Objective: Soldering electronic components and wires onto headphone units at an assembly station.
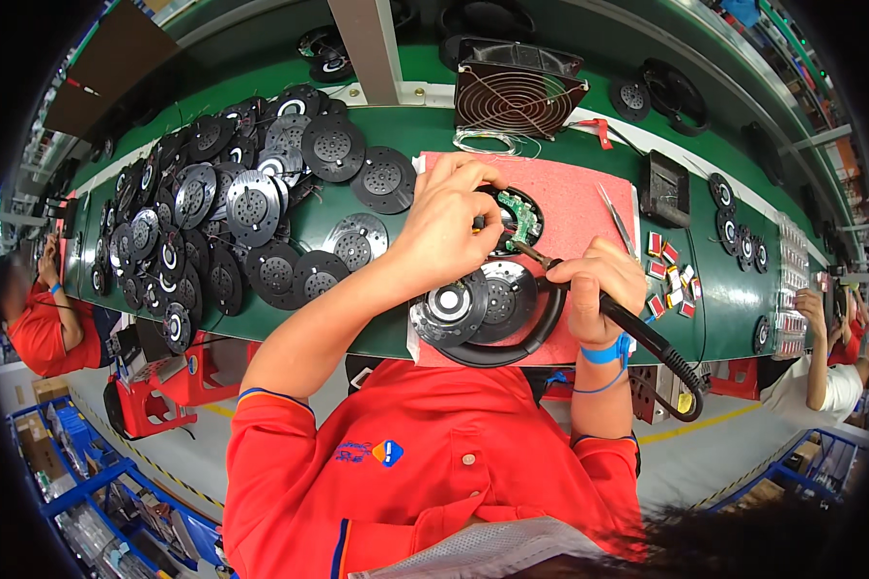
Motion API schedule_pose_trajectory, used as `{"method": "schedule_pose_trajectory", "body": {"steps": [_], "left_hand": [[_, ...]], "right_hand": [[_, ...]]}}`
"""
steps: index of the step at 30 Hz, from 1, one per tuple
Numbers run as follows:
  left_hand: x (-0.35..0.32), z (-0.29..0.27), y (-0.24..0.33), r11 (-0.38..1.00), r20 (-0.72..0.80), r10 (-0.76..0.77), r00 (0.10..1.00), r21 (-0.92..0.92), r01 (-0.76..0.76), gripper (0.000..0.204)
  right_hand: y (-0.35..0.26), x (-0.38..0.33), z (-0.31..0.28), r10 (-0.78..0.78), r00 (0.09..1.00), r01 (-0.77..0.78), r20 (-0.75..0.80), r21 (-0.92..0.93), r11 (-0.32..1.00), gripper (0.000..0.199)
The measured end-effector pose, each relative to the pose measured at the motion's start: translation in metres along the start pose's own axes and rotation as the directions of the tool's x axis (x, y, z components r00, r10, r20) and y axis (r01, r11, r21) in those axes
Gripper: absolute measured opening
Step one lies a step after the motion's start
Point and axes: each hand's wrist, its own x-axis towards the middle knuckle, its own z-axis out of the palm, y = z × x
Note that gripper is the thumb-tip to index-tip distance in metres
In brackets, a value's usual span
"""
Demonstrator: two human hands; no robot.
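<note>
Everything here turns on the pink mat laid on the green bench. At the mat's middle sits a round black earcup with a green circuit board showing inside it. The left hand is curled over the earcup's left edge, fingertips pinching something small against it; what exactly, I cannot tell. The right hand, at the mat's near right, is closed in a fist round the black handle of a soldering iron, whose tip reaches up to the board. It looks to me like a solder joint is being made on that board, and the next move would call for a steady tip and a firm hold on the cup. Nearer the person on the mat lies the headband with a second earcup. Left of the mat is a heap of black and silver speaker discs; beyond the mat stands a small fan; tweezers lie at its right edge.
</note>
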Motion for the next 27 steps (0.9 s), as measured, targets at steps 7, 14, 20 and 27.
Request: {"method": "schedule_pose_trajectory", "body": {"steps": [7,14,20,27], "left_hand": [[-0.001,0.001,0.0,1.0,-0.014,0.003,1.0,0.011,-0.003,0.007],[-0.001,0.001,0.0,1.0,-0.019,0.008,1.0,0.015,-0.008,0.007],[-0.001,0.001,0.0,0.999,-0.018,0.025,1.0,0.026,-0.024,0.006],[0.003,0.001,-0.003,0.984,-0.009,0.171,0.985,-0.042,-0.171,0.006]], "right_hand": [[-0.001,0.001,0.0,-0.007,1.0,0.007,0.003,-0.011,1.0,0.036],[-0.002,0.0,-0.001,-0.003,1.0,0.003,-0.013,-0.001,1.0,0.039],[0.0,-0.003,-0.009,0.027,0.998,-0.027,-0.064,0.002,1.0,0.028],[0.001,-0.005,-0.008,0.021,0.994,-0.023,-0.108,-0.021,1.0,0.037]]}}
